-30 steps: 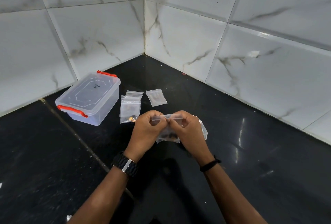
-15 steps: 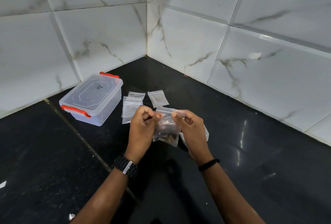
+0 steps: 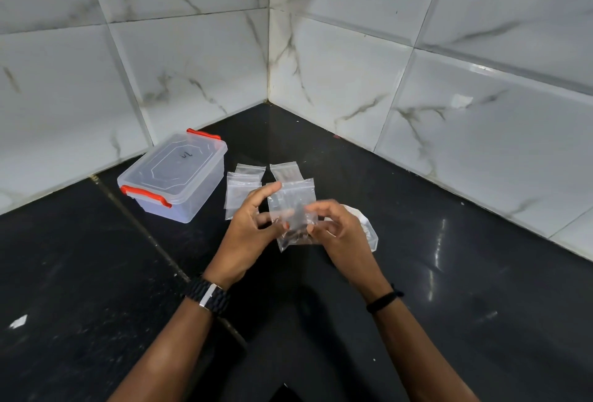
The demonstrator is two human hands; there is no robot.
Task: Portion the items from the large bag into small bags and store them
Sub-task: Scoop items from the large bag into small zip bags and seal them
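A small clear zip bag (image 3: pixel 293 209) with dark items in its lower part is held upright between both hands above the black counter. My left hand (image 3: pixel 248 234) pinches its left side, thumb in front and fingers behind. My right hand (image 3: pixel 337 234) pinches its right edge with curled fingers. Behind my right hand lies the larger clear bag (image 3: pixel 367 231), mostly hidden. Several empty small bags (image 3: pixel 242 188) lie flat on the counter beyond my left hand, and one more (image 3: pixel 285 170) lies to their right.
A clear plastic box (image 3: pixel 175 177) with a shut lid and orange clips stands at the back left, near the wall. White marble tiles form a corner behind the black counter (image 3: pixel 449 273). A white scrap (image 3: pixel 19 321) lies at the far left.
The hands have moved from pinching the bag's top edge to holding its sides, and the bag now stands taller and flatter between them.
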